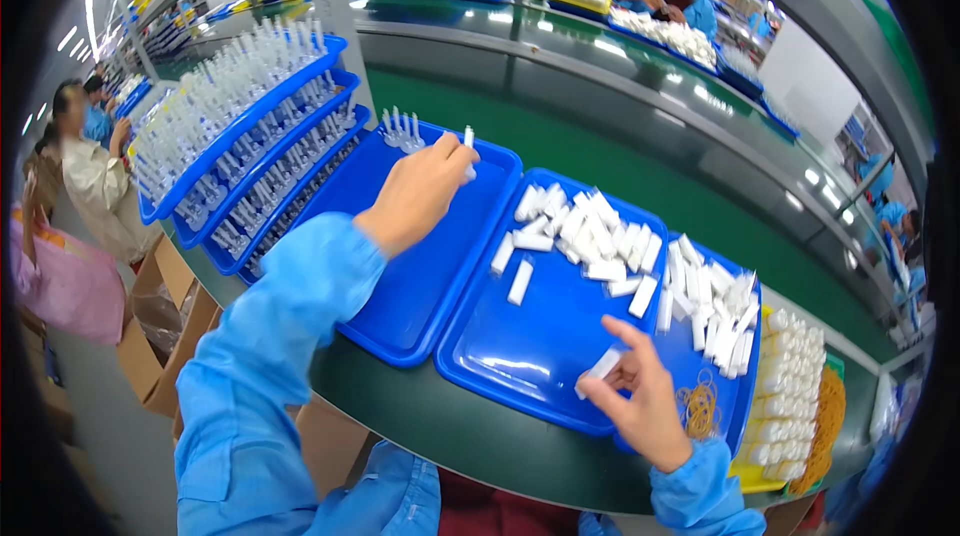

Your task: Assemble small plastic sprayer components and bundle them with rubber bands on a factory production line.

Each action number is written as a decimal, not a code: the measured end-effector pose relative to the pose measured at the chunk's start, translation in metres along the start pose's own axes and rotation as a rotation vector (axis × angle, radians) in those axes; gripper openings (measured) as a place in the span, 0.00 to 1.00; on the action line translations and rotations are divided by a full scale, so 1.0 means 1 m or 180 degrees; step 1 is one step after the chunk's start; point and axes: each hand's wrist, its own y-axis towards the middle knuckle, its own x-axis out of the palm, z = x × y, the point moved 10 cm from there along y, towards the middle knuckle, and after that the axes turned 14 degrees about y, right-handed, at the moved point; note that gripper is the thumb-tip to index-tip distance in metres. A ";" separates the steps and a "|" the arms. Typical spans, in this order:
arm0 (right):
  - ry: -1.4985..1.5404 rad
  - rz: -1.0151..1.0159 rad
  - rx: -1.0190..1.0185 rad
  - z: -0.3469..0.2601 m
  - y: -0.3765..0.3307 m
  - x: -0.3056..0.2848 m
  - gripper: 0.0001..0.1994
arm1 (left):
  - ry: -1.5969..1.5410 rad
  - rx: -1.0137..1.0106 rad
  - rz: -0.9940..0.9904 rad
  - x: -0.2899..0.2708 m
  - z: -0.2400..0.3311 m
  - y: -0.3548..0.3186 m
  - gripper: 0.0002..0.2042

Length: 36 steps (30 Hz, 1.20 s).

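Observation:
My left hand (pixel 425 184) is closed on a small upright plastic piece with a whitish tip (pixel 469 138), over the far part of a blue tray (pixel 400 276). Just beyond it, several clear stemmed plastic pieces (pixel 402 131) stand in that tray's far corner. Between the thumb and fingers of my right hand (pixel 640 396) is a small white rectangular piece (pixel 604 365), above the near edge of a second blue tray (pixel 500 336). Loose white rectangular pieces (pixel 585 231) are heaped in this tray's far half. One white piece (pixel 520 281) lies apart from the heap.
Stacked blue trays (pixel 345 86) of clear stemmed pieces stand at left. To the right, another blue tray (pixel 735 406) holds white pieces and rubber bands (pixel 700 408). Beyond it are a yellow tray (pixel 760 481) of white parts and an orange-brown heap (pixel 825 426). People work across the line.

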 end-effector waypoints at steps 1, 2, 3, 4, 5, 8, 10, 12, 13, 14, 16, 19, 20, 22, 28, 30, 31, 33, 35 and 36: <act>0.0585 0.0070 0.0198 0.008 -0.004 -0.004 0.33 | -0.0342 0.0062 -0.0062 -0.024 0.025 -0.009 0.10; 0.1147 0.0206 0.0364 0.005 -0.007 -0.004 0.29 | -0.0670 0.0111 -0.0132 -0.049 0.051 -0.023 0.11; 0.1388 0.0390 0.0454 0.008 -0.007 -0.007 0.28 | -0.0980 0.0189 -0.0172 -0.067 0.080 -0.039 0.11; 0.1631 0.0576 0.0540 0.014 -0.007 -0.009 0.26 | -0.1287 0.0258 -0.0219 -0.080 0.108 -0.058 0.11; 0.1769 0.0689 0.0524 0.017 -0.010 -0.008 0.25 | -0.1541 0.0283 -0.0316 -0.088 0.131 -0.079 0.12; 0.2128 0.0779 0.0737 0.034 -0.017 0.000 0.25 | -0.2388 0.0052 -0.0684 -0.100 0.180 -0.118 0.14; 0.2104 0.0715 0.0787 0.039 -0.024 0.006 0.24 | -0.2594 -0.0242 -0.0930 -0.095 0.195 -0.129 0.14; 0.2100 0.0647 0.0759 0.042 -0.031 0.009 0.24 | -0.2718 -0.0367 -0.1041 -0.093 0.203 -0.133 0.11; 0.2022 0.0564 0.0751 0.040 -0.034 0.011 0.24 | -0.2818 -0.0400 -0.1098 -0.092 0.204 -0.133 0.10; 0.1943 0.0481 0.0743 0.038 -0.038 0.012 0.24 | -0.2904 -0.0435 -0.1148 -0.093 0.207 -0.136 0.10; 0.1791 0.0339 0.0646 0.033 -0.042 0.011 0.24 | -0.3053 -0.0456 -0.1256 -0.094 0.210 -0.138 0.11; 0.1570 0.0161 0.0498 0.027 -0.047 0.010 0.24 | -0.2867 -0.0428 -0.1242 -0.098 0.209 -0.138 0.12; 0.1527 0.0097 0.0482 0.024 -0.049 0.012 0.24 | -0.2812 -0.0369 -0.1214 -0.099 0.209 -0.138 0.12; 0.1360 -0.0065 0.0442 0.019 -0.054 0.017 0.25 | -0.2728 -0.0284 -0.1154 -0.102 0.212 -0.142 0.12; 0.1087 0.0563 -0.0396 0.007 -0.074 0.036 0.27 | -0.1959 0.0056 0.0282 -0.120 0.199 -0.142 0.16; 0.0529 0.0030 -0.0321 0.002 -0.063 0.048 0.24 | -0.1917 -0.0083 0.0306 -0.116 0.189 -0.155 0.17; 0.0232 -0.0285 -0.0151 -0.001 -0.048 0.055 0.23 | -0.1901 -0.0172 0.0282 -0.116 0.184 -0.164 0.18; -0.0404 -0.0527 -0.0664 -0.011 -0.009 0.060 0.21 | -0.1673 -0.0497 0.0278 -0.116 0.169 -0.170 0.19; -0.1608 -0.0345 -0.1852 -0.028 0.032 0.067 0.23 | -0.1509 -0.0726 0.0222 -0.114 0.157 -0.176 0.19; -0.2205 -0.0326 -0.2165 -0.031 0.048 0.072 0.24 | -0.1539 -0.0679 0.0228 -0.115 0.157 -0.175 0.18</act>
